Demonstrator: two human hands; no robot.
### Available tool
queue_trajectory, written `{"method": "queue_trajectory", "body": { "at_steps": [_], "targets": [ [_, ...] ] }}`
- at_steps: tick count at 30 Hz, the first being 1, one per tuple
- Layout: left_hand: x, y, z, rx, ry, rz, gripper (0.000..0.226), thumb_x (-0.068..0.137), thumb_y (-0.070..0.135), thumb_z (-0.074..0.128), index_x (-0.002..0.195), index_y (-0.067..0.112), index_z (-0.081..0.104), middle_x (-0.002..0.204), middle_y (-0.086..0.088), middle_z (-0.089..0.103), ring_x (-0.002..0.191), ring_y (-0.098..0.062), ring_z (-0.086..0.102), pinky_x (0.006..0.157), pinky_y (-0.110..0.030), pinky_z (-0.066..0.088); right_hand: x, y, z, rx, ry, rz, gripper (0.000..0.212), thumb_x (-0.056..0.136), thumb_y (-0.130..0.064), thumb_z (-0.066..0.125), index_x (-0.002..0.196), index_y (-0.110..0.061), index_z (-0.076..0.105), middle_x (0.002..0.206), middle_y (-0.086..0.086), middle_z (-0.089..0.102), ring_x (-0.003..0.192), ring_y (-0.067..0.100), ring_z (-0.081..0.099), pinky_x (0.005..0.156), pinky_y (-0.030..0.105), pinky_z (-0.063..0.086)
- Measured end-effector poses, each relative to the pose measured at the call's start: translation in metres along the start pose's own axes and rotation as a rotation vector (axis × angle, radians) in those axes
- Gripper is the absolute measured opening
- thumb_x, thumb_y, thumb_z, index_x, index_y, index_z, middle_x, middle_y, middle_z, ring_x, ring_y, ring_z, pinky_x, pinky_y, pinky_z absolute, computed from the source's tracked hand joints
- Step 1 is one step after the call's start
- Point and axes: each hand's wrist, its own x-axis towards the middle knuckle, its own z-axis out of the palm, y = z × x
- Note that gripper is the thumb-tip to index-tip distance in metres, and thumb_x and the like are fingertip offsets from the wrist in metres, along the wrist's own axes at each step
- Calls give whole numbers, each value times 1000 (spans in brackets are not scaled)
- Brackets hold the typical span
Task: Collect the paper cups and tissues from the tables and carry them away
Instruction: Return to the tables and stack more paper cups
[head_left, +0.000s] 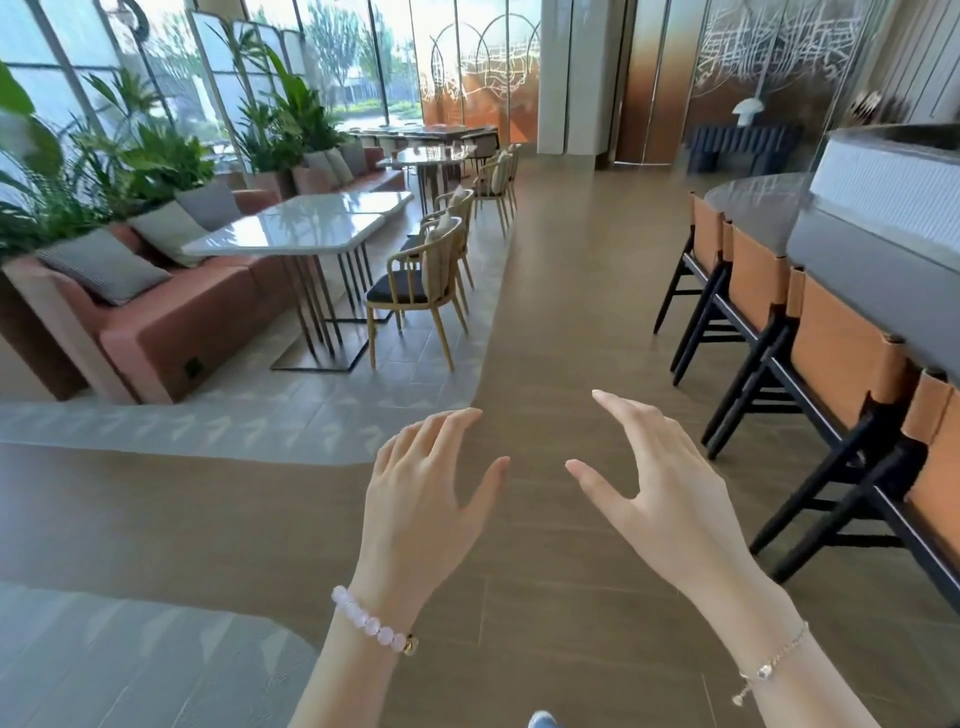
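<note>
My left hand (431, 488) and my right hand (654, 488) are held out in front of me over the brown floor, fingers relaxed and spread, holding nothing. A white marble table (291, 228) stands ahead on the left; I see no cup or tissue on its top. A farther round table (426, 156) carries a few small items, too blurred to name. Behind it a long dark table (431, 132) also bears small pale objects that I cannot make out.
A terracotta sofa (171, 322) with grey cushions lines the left side under green plants. Wooden chairs (415, 291) stand beside the white table. Black bar stools with tan backs (810, 332) line a grey counter (872, 249) on the right. A wide floor aisle (571, 291) runs ahead between them.
</note>
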Motion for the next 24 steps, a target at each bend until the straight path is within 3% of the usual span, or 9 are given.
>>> {"method": "queue_trajectory", "body": {
  "at_steps": [11, 24],
  "targets": [
    [219, -45, 136, -23, 8, 14, 40, 84, 38, 66, 118, 17, 60, 114, 6, 64, 110, -18, 57, 94, -30, 36, 222, 111, 54, -33, 2, 20, 62, 84, -56, 50, 141, -34, 35, 139, -20, 42, 127, 5, 38, 85, 21, 36],
    [481, -130, 304, -50, -24, 74, 43, 85, 43, 62, 120, 18, 58, 116, 5, 64, 110, -19, 58, 95, -31, 37, 480, 227, 148, -63, 37, 54, 63, 84, -57, 50, 141, -37, 33, 139, -24, 40, 128, -3, 32, 87, 17, 32]
  ]
}}
